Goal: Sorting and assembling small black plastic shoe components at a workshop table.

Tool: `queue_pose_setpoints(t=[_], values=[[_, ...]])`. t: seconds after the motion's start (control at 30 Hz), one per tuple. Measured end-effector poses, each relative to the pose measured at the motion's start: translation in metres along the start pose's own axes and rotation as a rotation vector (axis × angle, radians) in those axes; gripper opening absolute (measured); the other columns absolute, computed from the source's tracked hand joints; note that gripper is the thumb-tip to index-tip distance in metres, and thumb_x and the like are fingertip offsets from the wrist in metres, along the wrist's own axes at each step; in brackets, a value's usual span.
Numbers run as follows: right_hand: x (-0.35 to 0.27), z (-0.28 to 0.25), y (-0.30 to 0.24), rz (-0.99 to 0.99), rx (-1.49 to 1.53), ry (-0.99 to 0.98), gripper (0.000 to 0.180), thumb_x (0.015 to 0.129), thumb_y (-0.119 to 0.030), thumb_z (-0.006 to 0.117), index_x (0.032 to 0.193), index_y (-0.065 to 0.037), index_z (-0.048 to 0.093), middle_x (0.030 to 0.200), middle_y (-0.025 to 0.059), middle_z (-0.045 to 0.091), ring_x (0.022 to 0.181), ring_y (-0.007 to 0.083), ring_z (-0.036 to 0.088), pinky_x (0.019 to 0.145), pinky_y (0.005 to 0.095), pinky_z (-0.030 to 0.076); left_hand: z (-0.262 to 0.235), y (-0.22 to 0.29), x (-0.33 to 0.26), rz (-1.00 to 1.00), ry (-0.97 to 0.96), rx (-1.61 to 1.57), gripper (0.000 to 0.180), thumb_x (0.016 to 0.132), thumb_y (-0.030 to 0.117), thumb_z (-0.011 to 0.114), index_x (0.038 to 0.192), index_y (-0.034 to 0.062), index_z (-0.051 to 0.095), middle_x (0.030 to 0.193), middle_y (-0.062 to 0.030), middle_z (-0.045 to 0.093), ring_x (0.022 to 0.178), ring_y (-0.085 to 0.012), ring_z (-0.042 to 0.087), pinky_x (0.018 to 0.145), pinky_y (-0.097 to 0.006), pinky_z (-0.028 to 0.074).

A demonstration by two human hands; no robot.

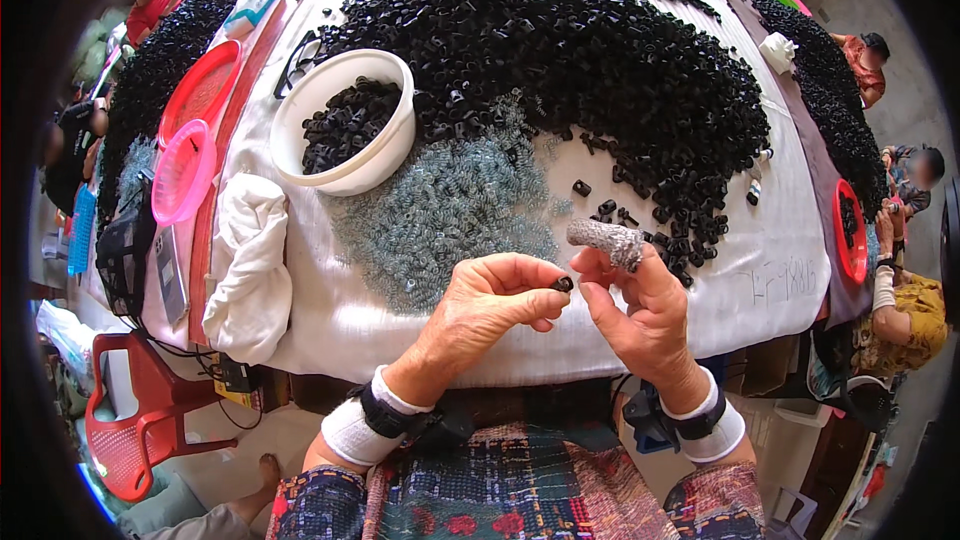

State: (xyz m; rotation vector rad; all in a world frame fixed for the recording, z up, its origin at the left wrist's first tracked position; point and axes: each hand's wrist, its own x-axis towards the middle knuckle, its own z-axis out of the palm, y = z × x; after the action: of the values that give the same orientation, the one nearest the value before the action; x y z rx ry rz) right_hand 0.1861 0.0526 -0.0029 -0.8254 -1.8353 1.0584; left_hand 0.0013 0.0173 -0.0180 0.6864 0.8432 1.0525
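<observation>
My left hand (495, 308) pinches a small black plastic piece (563, 284) between thumb and fingertips, its round hole showing. Just to the right is my right hand (645, 320), its thumb apart from the index finger. That index finger is wrapped in a grey cover (607, 241) and points left, above the held piece. I see nothing plainly held in this hand. Beyond both hands lies a heap of small clear bluish springs (440, 220). Behind it spreads a large pile of black plastic pieces (600, 60), with several loose ones near my right hand.
A white bowl (395, 145) of black pieces stands left of the springs. A white cloth (245, 270), a pink basket (183, 175) and a red basket (225, 65) line the left side. Other people (905, 310) sit at neighbouring tables. A red chair (135, 420) stands lower left.
</observation>
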Motion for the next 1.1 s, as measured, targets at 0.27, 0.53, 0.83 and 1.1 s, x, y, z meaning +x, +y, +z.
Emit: queue_pose_setpoints(t=[0.27,0.53,0.83,1.1], values=[[0.008,-0.014,0.007,-0.145,-0.270,0.200,0.035,0.079,0.010,0.061,0.112,0.000,0.060,0.091,0.0073,0.067,0.075,0.0121,0.062,0.063,0.0231,0.049,0.001,0.003,0.000,0.043,0.059,-0.001,0.021,0.083,0.005,0.072,0.102,-0.0014,0.066,0.088,-0.0066,0.068,0.076,-0.0107,0.063,0.067,-0.024,0.054],[0.033,-0.036,0.025,0.050,-0.488,0.101,0.026,0.078,0.009,0.058,0.103,0.002,0.060,0.086,0.0143,0.062,0.076,0.0267,0.064,0.066,0.0329,0.053,-0.005,0.006,0.001,0.022,0.106,-0.067,0.019,0.083,0.004,0.070,0.101,-0.0008,0.065,0.092,-0.0104,0.068,0.073,-0.0148,0.064,0.067,-0.027,0.054],[0.043,-0.023,0.048,-0.184,-0.873,-0.155,0.031,0.072,0.003,0.060,0.103,-0.002,0.059,0.090,0.0110,0.062,0.091,0.0290,0.056,0.081,0.0379,0.047,-0.010,0.006,0.000,-0.001,0.093,-0.082,0.019,0.083,0.004,0.070,0.100,-0.0010,0.065,0.091,-0.0105,0.068,0.073,-0.0148,0.064,0.066,-0.027,0.054],[0.043,-0.015,0.052,-0.235,-1.084,-0.126,0.031,0.074,-0.003,0.062,0.105,-0.006,0.061,0.091,0.0074,0.060,0.091,0.0252,0.055,0.080,0.0357,0.044,-0.008,0.005,0.002,-0.001,0.089,-0.087,0.018,0.083,0.003,0.070,0.100,-0.0015,0.065,0.091,-0.0105,0.068,0.074,-0.0147,0.064,0.066,-0.027,0.055]])
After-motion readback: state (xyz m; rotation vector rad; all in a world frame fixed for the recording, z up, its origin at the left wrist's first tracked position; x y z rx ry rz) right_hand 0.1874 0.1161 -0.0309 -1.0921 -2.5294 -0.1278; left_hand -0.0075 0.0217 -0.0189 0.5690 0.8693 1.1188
